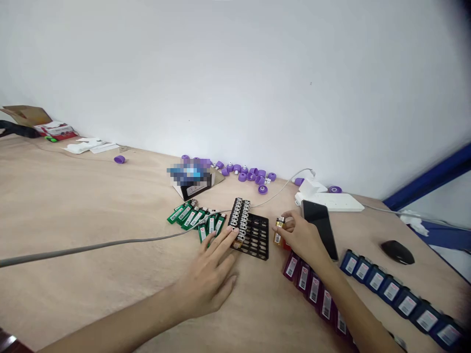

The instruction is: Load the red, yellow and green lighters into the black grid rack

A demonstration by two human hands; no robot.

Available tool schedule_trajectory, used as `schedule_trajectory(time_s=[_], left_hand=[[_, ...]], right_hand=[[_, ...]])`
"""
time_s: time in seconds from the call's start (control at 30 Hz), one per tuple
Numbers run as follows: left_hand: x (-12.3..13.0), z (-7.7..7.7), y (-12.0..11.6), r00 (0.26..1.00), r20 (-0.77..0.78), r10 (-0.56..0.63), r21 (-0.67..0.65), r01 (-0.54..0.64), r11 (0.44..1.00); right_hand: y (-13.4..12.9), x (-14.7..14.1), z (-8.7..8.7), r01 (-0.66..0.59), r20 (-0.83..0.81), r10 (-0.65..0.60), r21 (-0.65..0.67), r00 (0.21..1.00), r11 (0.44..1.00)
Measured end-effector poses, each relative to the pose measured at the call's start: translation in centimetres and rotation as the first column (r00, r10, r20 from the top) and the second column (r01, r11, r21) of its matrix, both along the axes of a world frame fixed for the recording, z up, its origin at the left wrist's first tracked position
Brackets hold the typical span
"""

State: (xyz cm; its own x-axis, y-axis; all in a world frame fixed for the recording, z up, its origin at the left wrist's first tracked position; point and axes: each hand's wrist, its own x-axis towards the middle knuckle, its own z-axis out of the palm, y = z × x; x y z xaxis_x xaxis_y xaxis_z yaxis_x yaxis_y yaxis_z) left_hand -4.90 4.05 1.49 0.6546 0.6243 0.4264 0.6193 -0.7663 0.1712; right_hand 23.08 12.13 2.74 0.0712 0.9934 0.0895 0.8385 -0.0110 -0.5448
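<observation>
My left hand (215, 272) lies with fingers stretched out, its fingertips on the near left part of a black slotted tray (263, 235). Rows of lighters with metal tops (241, 213) stand upright in the tray's left columns; the slots on its right hold none. To the right of the tray, my right hand (300, 235) pinches a yellow-orange lighter (278, 231) between thumb and fingers, metal top up. Something red shows just under that hand. Left of the tray, several green lighters (193, 215) lie loose, partly crossed by a grey cable.
A row of purple lighters (314, 289) and a row of dark blue lighters (391, 291) run along the right. Nearby are a phone (320, 228), a mouse (397, 251) and a white power strip (331, 201). Purple caps (252, 174) lie by the wall. The grey cable (110, 243) crosses the left.
</observation>
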Motion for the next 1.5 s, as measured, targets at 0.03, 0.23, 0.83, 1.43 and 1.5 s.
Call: schedule_trajectory(time_s=[0.03,0.23,0.83,1.43,1.5], left_hand=[[0.0,0.0,0.0,1.0,-0.001,0.0,0.002,0.0,1.0],[0.0,-0.1,0.0,1.0,-0.016,-0.004,-0.008,0.004,1.0],[0.1,-0.3,0.0,0.999,0.037,-0.006,-0.037,0.007,0.999],[-0.8,-0.4,-0.1,1.0,0.022,0.011,-0.032,-0.01,0.999],[-1.7,-0.6,-0.4,1.0,0.02,-0.002,-0.001,0.002,1.0]], right_hand=[[0.1,-0.1,-0.3,0.006,0.027,-0.006,0.0,1.0,1.0],[-0.1,-0.1,-1.4,0.088,0.251,-0.099,0.053,0.963,0.995],[-9.3,-6.4,-0.9,-0.582,0.273,0.521,0.495,0.809,0.645],[-11.6,-10.0,-2.6,-0.842,0.23,0.829,-0.065,0.51,0.536],[-11.6,-10.0,-2.5,-0.842,0.221,0.831,-0.065,0.511,0.535]])
